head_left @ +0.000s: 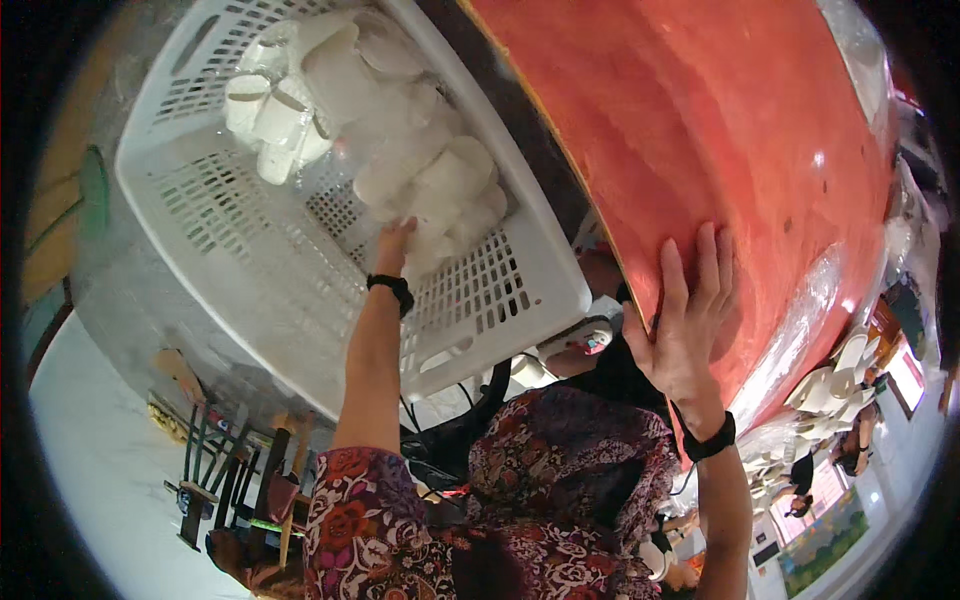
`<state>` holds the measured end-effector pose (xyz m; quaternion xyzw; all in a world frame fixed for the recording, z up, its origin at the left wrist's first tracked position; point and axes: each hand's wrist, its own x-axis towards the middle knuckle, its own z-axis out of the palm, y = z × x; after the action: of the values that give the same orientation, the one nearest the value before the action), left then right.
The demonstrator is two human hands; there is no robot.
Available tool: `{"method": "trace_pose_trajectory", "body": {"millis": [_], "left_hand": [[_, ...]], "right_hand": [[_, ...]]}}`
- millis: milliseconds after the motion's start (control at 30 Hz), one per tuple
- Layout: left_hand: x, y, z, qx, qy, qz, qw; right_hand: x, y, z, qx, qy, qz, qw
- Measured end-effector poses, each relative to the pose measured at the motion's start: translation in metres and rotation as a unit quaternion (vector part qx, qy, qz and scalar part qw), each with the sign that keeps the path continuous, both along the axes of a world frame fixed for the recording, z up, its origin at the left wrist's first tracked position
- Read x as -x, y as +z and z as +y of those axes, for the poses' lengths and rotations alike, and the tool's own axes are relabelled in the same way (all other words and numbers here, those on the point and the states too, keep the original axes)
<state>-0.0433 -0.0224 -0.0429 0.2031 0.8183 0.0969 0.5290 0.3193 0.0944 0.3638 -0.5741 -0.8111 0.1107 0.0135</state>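
My left hand [396,243] reaches down into a large white plastic basket [545,290]. Its fingers are bent closed at the near edge of a clear plastic bag of white slippers [440,190] and appear to grip it; the fingertips are partly hidden. More white slippers [283,115] in clear plastic lie against the basket's far left end. On the red tabletop [740,120] my right hand [692,310] lies flat near the left edge, fingers stretched out and thumb over the side, holding nothing.
Clear plastic wrap [800,320] lies along the table's right side. Beyond it are piles of white slippers [835,385] and other people. Wooden stools or racks [235,480] stand at the lower left. A dark chair-like object is between basket and table.
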Motion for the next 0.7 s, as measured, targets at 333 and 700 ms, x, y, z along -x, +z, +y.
{"method": "trace_pose_trajectory", "body": {"millis": [333,700], "left_hand": [[-0.014,0.106,0.038,-0.103,0.060,-0.105,0.987],[0.053,0.260,0.021,-0.462,-0.356,0.077,0.809]], "right_hand": [[-0.007,0.012,0.002,-0.011,-0.006,0.036,0.999],[-0.034,0.046,-0.054,0.038,-0.010,0.138,0.990]]}}
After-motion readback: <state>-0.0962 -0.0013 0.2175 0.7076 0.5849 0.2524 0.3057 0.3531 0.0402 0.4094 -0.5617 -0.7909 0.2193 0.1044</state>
